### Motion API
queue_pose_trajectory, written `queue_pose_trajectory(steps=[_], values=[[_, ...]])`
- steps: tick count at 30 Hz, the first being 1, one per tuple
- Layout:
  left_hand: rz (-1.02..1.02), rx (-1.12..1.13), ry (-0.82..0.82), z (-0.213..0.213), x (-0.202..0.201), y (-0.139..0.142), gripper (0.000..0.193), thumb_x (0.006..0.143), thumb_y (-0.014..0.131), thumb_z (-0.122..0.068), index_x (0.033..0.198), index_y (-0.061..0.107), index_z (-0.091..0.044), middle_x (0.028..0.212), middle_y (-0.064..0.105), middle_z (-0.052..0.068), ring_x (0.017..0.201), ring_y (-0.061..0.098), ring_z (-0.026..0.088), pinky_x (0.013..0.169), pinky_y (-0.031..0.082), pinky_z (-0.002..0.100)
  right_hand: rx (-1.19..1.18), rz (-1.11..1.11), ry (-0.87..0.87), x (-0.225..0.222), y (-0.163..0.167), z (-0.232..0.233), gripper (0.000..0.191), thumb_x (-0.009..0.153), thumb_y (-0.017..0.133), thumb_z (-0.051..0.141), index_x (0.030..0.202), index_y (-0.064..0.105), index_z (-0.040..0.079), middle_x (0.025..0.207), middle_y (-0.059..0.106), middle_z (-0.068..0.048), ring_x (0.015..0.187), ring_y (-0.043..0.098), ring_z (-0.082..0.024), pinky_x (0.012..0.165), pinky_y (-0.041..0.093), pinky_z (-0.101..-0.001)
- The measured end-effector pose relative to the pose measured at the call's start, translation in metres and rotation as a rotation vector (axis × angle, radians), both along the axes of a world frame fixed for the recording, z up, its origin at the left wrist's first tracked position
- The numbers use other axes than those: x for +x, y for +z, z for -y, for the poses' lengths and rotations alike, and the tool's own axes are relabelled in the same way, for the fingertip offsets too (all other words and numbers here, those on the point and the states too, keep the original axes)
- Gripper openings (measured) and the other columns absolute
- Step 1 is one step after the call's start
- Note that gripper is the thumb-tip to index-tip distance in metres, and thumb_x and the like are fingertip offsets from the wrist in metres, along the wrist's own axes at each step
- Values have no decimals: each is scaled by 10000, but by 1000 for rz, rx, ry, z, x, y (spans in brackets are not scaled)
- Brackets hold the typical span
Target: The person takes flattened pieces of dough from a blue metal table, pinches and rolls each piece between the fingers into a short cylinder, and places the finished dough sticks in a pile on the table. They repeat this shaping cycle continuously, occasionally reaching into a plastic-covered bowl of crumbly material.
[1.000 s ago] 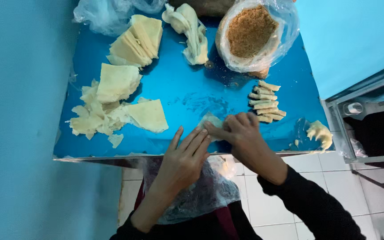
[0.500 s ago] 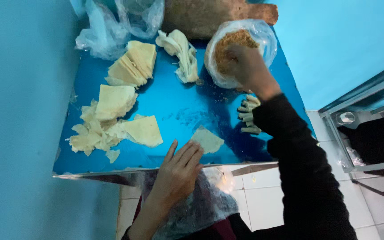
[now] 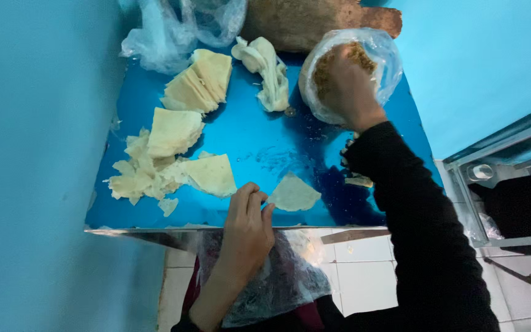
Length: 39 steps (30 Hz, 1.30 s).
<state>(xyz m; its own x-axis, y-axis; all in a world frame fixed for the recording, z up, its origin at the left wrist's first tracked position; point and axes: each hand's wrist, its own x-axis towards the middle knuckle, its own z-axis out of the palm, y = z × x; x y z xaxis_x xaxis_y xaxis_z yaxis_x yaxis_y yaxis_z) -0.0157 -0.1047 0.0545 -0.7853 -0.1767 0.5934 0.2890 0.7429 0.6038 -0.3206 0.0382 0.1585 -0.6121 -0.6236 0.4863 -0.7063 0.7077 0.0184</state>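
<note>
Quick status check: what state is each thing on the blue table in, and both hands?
left hand: open, fingertips on wrapper piece
wrapper piece: flat, unfilled
right hand: inside filling bag, fingers hidden
filling bag: open
wrapper stack: fanned
scraps: torn, heaped

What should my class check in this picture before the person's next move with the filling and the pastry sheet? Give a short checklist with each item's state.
1. Single pastry triangle lies flat on the blue table: ok.
2. Left hand steadies that triangle at its edge: ok, fingertips touch it.
3. Right hand is inside the bag of brown filling: ok.
4. Filling actually gripped in the right hand: cannot tell, fingers are hidden in the bag.
5. Spare cut sheets stacked within reach: ok.
6. Finished rolls beside the right sleeve: cannot tell, mostly covered by it.
</note>
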Motion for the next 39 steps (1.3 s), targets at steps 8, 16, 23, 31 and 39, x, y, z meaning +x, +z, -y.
queue_pose_trajectory(steps=[8,16,23,31,39], values=[[74,90,15,-2,-8,11,223,888,732,-80,986,573,43,1087,539,216,1010,576,400,837,484,497,-372,802,193,89,23,-39,392,951,688,77,1253,443,24,1031,767,-151,966,770,-234,801,634,-391],[94,63,50,-8,-14,8,163,900,717,-44,948,578,26,1041,545,182,983,573,382,827,474,500,-188,688,292,197,-47,-20,339,957,652,14,1236,459,16,1004,759,-179,981,752,-362,715,576,-442],[85,34,72,-11,-14,3,141,891,707,-43,939,586,11,1031,558,179,975,577,376,829,478,494,-62,211,285,211,-70,-53,574,897,594,-73,1444,437,2,1040,712,-192,933,723,-346,767,591,-428],[105,34,31,-13,-12,8,137,930,702,-65,947,582,-2,961,578,170,918,590,365,777,493,480,-225,303,145,217,-54,-60,615,881,681,-23,1430,406,4,1087,685,-214,930,697,-353,755,570,-440],[134,261,-77,-20,-8,10,152,988,639,-72,1107,591,8,1028,693,193,972,683,393,786,541,476,-177,529,104,214,-41,-57,596,901,575,-94,1444,353,12,1029,668,-187,933,688,-353,760,551,-460]])
